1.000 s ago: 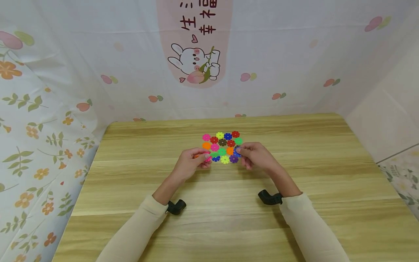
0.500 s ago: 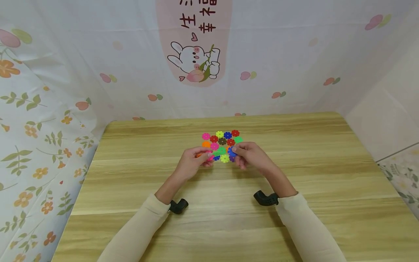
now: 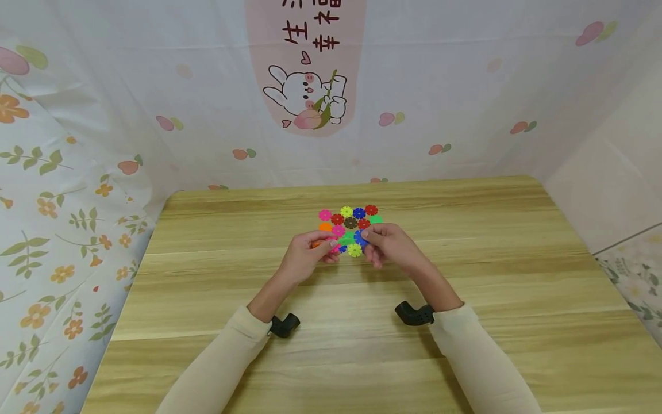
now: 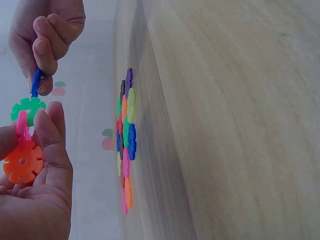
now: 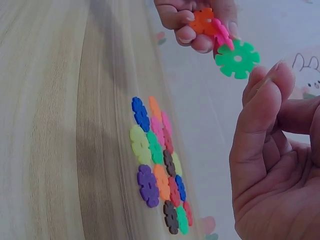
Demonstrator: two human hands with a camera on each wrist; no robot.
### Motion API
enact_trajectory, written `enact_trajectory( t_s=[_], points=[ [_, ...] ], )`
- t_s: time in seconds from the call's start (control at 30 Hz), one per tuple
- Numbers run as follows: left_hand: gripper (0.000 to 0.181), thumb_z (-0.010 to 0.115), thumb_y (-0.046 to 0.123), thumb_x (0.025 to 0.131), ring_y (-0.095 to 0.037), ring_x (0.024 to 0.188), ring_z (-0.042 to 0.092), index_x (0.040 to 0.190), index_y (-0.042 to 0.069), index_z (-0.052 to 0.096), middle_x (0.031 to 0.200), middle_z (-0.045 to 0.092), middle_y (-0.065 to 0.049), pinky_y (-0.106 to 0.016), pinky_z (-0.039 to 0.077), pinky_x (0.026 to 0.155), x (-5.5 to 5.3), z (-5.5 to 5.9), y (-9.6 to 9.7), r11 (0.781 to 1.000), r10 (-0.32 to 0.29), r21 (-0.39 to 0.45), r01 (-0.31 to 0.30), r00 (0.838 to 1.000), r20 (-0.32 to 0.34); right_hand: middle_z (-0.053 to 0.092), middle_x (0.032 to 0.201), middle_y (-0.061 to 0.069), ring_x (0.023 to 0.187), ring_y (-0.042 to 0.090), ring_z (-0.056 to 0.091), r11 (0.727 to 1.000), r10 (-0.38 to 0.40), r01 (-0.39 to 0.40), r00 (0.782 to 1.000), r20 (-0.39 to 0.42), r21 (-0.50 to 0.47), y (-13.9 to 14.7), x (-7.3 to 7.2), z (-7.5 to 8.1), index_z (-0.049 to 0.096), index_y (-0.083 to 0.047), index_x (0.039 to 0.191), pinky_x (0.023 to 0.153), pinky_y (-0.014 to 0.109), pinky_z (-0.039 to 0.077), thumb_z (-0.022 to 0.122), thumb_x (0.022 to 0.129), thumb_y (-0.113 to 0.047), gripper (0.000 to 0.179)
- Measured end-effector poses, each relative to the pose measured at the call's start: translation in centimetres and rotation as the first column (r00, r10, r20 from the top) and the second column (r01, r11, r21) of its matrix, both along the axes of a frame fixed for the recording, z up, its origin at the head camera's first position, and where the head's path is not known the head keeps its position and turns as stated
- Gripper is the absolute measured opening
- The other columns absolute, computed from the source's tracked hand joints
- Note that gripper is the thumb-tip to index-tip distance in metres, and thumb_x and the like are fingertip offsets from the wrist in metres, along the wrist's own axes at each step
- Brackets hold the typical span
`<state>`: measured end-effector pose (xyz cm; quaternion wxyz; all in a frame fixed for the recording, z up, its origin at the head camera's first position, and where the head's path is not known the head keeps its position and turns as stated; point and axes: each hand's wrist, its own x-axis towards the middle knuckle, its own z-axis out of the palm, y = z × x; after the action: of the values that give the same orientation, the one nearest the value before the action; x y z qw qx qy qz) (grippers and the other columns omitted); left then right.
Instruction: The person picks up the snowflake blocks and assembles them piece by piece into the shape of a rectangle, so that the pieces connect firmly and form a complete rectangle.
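Note:
My left hand [image 3: 302, 257] grips a short chain of notched plastic snowflake discs: an orange disc [image 4: 23, 162], a pink disc [image 5: 222, 33] set crosswise, and a green disc [image 5: 238, 60] at the free end. Between thumb and fingers, my right hand [image 3: 391, 244] pinches a blue snowflake disc [image 4: 36, 83], seen edge-on in the left wrist view. That blue disc is right at the green disc's rim. In the right wrist view my own fingers hide it. Both hands are raised over the table.
Beyond and below the hands, several loose snowflake discs lie flat in rows on the wooden table [image 3: 341, 322], among them a purple disc [image 5: 148, 186] and a yellow disc [image 3: 354, 250]. A patterned cloth [image 3: 445, 86] hangs behind the table's far edge.
My right hand has moved left with the blue disc, bringing it up to the green disc. My left hand has shifted slightly right with its chain.

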<state>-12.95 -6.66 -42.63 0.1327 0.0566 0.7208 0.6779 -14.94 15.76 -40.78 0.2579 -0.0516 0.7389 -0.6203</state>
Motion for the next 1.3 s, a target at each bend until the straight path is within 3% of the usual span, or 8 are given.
enact_trajectory(
  t_s=[0.2, 0.4, 0.7, 0.97, 1.3],
  points=[
    [0.030, 0.062, 0.013, 0.096, -0.035, 0.082, 0.071, 0.118, -0.007, 0.063, 0.094, 0.069, -0.030, -0.044, 0.059, 0.078, 0.0, 0.0, 0.2, 1.000, -0.002, 0.004, 0.002, 1.000, 0.004, 0.058, 0.061, 0.005, 0.044, 0.014, 0.052, 1.000, 0.006, -0.006, 1.000, -0.010, 0.012, -0.3, 0.0, 0.0, 0.052, 0.010, 0.093, 0.047, 0.024, 0.048, 0.046, 0.104, -0.024, 0.037],
    [0.026, 0.062, 0.013, 0.096, -0.029, 0.078, 0.072, 0.114, -0.005, 0.065, 0.091, 0.070, -0.027, -0.038, 0.060, 0.075, 0.0, -0.1, 0.4, 1.000, 0.016, 0.006, -0.016, 1.000, -0.002, 0.058, 0.060, 0.004, 0.043, 0.013, 0.051, 1.000, 0.002, -0.002, 1.000, 0.002, 0.008, -0.8, 0.1, 0.0, 0.050, 0.013, 0.096, 0.047, 0.023, 0.048, 0.046, 0.104, -0.025, 0.039],
    [0.025, 0.062, 0.011, 0.096, -0.039, 0.083, 0.070, 0.114, -0.004, 0.067, 0.090, 0.072, -0.021, -0.037, 0.060, 0.076, 0.3, 0.0, 0.8, 0.998, 0.066, 0.019, -0.065, 0.997, -0.029, 0.057, 0.057, 0.003, 0.042, 0.012, 0.050, 0.998, -0.054, 0.054, 0.998, 0.012, -0.011, -1.3, 0.3, 0.3, 0.052, 0.014, 0.101, 0.044, 0.022, 0.046, 0.047, 0.104, -0.023, 0.038],
    [0.026, 0.062, 0.008, 0.095, -0.025, 0.078, 0.073, 0.116, -0.006, 0.066, 0.095, 0.072, -0.022, -0.037, 0.059, 0.078, 0.4, -0.2, 1.0, 0.994, 0.096, 0.050, -0.095, 0.995, -0.009, 0.056, 0.057, 0.003, 0.042, 0.012, 0.048, 0.994, -0.104, 0.104, 0.995, 0.003, -0.033, -1.8, 0.4, 0.0, 0.051, 0.014, 0.095, 0.043, 0.022, 0.044, 0.049, 0.103, -0.022, 0.036],
    [0.027, 0.061, 0.004, 0.094, -0.014, 0.075, 0.072, 0.116, -0.013, 0.063, 0.100, 0.070, -0.025, -0.039, 0.058, 0.081, 0.1, -0.7, 1.4, 0.980, 0.126, 0.152, -0.127, 0.992, 0.019, 0.056, 0.056, 0.001, 0.043, 0.011, 0.049, 0.977, -0.193, 0.195, 0.981, 0.032, -0.081, -2.3, 0.6, -0.6, 0.057, 0.006, 0.095, 0.044, 0.023, 0.046, 0.049, 0.103, -0.018, 0.027]
  ],
)
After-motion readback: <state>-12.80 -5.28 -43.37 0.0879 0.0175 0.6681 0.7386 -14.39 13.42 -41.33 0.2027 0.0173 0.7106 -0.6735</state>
